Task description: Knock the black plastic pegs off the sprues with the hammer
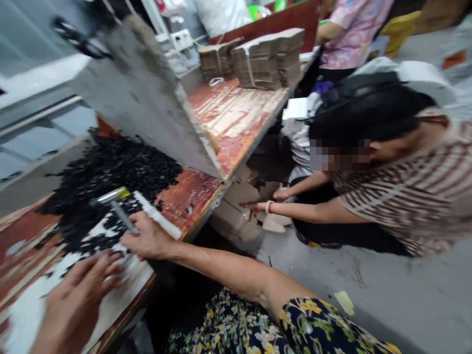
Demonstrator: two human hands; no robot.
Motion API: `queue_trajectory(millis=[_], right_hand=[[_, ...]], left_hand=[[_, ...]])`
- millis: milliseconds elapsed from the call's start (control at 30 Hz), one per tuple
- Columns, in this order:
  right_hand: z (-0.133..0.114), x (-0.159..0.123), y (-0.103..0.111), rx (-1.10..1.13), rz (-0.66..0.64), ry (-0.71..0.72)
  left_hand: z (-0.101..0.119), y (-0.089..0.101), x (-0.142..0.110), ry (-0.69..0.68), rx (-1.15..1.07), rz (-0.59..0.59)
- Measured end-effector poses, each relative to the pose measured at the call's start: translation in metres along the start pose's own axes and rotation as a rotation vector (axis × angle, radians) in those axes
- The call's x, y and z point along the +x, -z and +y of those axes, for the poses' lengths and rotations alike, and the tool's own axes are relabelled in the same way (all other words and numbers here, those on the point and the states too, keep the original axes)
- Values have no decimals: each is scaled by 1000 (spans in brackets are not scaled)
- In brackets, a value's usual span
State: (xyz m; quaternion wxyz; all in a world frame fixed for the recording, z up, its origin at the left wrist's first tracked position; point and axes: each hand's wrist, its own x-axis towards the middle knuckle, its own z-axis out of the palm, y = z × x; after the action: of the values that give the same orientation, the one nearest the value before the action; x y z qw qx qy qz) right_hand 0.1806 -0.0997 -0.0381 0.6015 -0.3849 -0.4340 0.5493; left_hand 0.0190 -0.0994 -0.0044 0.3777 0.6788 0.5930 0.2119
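Note:
My right hand (149, 237) is closed around the grey handle of what looks like a razor (123, 216). Its shiny crosswise head with a yellow-green part points away from me, above the bench. At the lower left my left hand (79, 295) hovers over a white sheet (31, 307), fingers loosely bent and apart, somewhat blurred. I see nothing in it. Small black pieces (118, 164) lie heaped beyond both hands, and some are scattered over the white surface. A white strip (157, 215) lies just past my right hand.
An upright grey board (147, 98) divides the worn red bench (191, 196). Bundled flat cardboard (258, 61) stands on the far section. At right, a crouching person (401, 182) reaches toward a cardboard box (236, 211) on the floor. Another person (354, 34) stands farther back.

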Motion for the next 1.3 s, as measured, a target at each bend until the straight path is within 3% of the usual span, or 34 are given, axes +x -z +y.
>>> queue_trajectory(millis=[67,233,500,667,767,933,1133,1200,1300], right_hand=[[2,-3,-3,-16,4,-9],[11,1,-7,-12,-71,10],[19,-1,-9,12,-48,77],[21,-1,-11,6,-23,82],[20,-1,-12,6,-34,64],[18,-4,-12,18,-73,15],[16,-6,-12,72,-54,-10],[16,-7,-11,85,-56,-17],[15,-7,-10,85,-74,-30]], left_hand=[[15,-15,-8,68,-256,269],[28,-38,-4,-85,-380,320],[5,-31,2,-200,-439,358],[5,-31,9,-268,-477,412],[8,-30,16,-234,-521,425],[9,-21,25,-134,-667,372],[-5,24,13,-137,-715,374],[-12,34,1,-111,-578,227],[-21,32,-18,-66,-410,-55]])
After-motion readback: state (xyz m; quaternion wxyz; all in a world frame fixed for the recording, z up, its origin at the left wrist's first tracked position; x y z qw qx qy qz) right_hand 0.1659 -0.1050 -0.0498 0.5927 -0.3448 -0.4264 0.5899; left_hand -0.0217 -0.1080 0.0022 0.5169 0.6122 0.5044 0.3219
